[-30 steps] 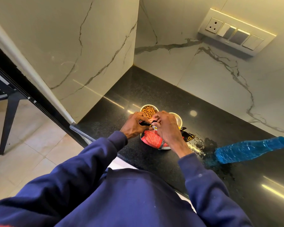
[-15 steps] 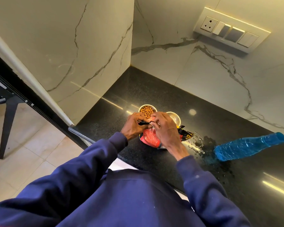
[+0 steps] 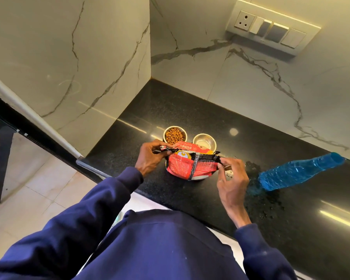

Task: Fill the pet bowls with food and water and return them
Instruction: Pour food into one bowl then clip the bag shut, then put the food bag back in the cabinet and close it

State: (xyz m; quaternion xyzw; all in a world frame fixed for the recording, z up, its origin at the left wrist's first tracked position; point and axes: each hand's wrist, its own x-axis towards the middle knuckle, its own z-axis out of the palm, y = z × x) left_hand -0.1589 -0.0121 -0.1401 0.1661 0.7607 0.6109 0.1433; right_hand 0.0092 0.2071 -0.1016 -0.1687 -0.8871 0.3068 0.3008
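A: Red pouch (image 3: 190, 165), seen from the head camera. Who has hold of it?

B: Both hands. The left hand (image 3: 150, 158) pinches one end of the top edge. The right hand (image 3: 231, 180) pinches the other end between thumb and fingertips. The top is pulled flat between them, just above the counter (image 3: 170, 102).

A: And the bowls?

B: Just behind the pouch, side by side. The food bowl (image 3: 174, 135) is full of brown kibble. The steel bowl (image 3: 204, 140) beside it shines, and I cannot tell whether there is water in it. A steel rim (image 3: 199, 178) peeks from under the pouch — maybe a third bowl, hard to say.

A: So what is the step?

B: My guess is that the hands are working the pouch mouth, either closing it or opening it for another pour. Either way, hold the mouth turned up and level so no kibble slides out. Grip near the corners and pull evenly — foil tears sideways if one hand tugs harder.

A: Anything to mind?

B: The blue bottle (image 3: 299, 171) lies on its side to the right, with spilled water (image 3: 271, 201) around its near end. Hold the pouch off that wet patch, and the right sleeve too.
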